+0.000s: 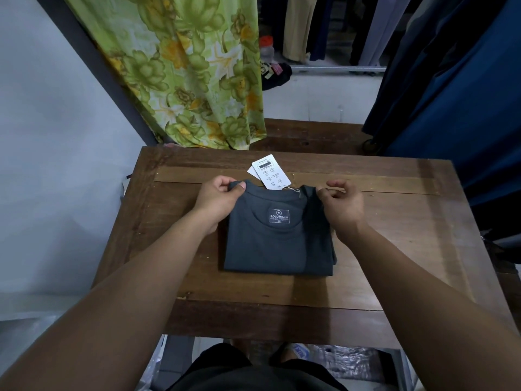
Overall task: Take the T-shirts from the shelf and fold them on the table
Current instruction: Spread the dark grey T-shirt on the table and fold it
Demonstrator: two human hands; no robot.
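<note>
Left hand (218, 197) and right hand (339, 203) pinch the folded dark grey cotton T-shirt's (277, 238) ten- and two-o'clock shoulder corners on the brown wooden table (394, 249); likely squaring the fold.

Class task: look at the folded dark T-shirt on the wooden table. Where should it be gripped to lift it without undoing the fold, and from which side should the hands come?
Probably the two collar-end corners, where the left hand and right hand already pinch the folded T-shirt. Come in from both sides across the table. The paper tags hang loose beyond the collar, so avoid gripping them.
</note>
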